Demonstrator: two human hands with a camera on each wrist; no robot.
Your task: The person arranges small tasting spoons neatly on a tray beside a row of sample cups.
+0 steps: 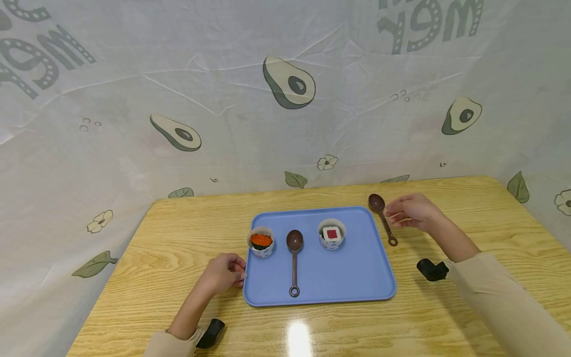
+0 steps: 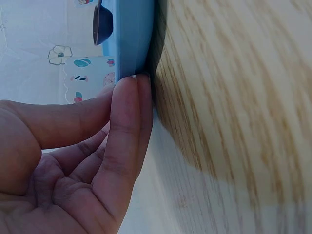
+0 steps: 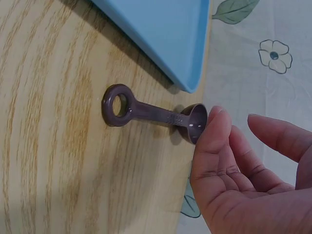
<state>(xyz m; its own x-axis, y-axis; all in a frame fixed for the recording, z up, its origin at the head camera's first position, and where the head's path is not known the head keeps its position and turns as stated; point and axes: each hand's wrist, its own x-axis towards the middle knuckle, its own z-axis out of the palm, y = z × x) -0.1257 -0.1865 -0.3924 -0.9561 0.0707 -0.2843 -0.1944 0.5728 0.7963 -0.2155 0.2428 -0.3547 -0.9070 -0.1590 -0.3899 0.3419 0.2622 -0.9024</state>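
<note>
At the left edge of a blue tray (image 1: 352,282), my left hand (image 1: 225,271) pinches the rim between thumb and fingers. In the left wrist view its fingertips (image 2: 127,92) meet the tray's outer wall (image 2: 134,39). My right hand (image 1: 412,210) hovers beside a brown spoon (image 1: 384,223) on the table, just right of the tray. Thumb and fingers are apart and hold nothing in the right wrist view, where the spoon's handle (image 3: 153,113) lies bare. A second brown spoon (image 1: 294,263) lies on the tray, bowl toward the back.
On the tray stand two paper cups: the left cup (image 1: 261,252) holds an orange-topped sushi piece (image 1: 260,240), the right cup (image 1: 331,244) a white one with a red centre (image 1: 331,233). A wooden table (image 1: 187,223) carries everything. Behind hangs a printed cloth (image 1: 232,163).
</note>
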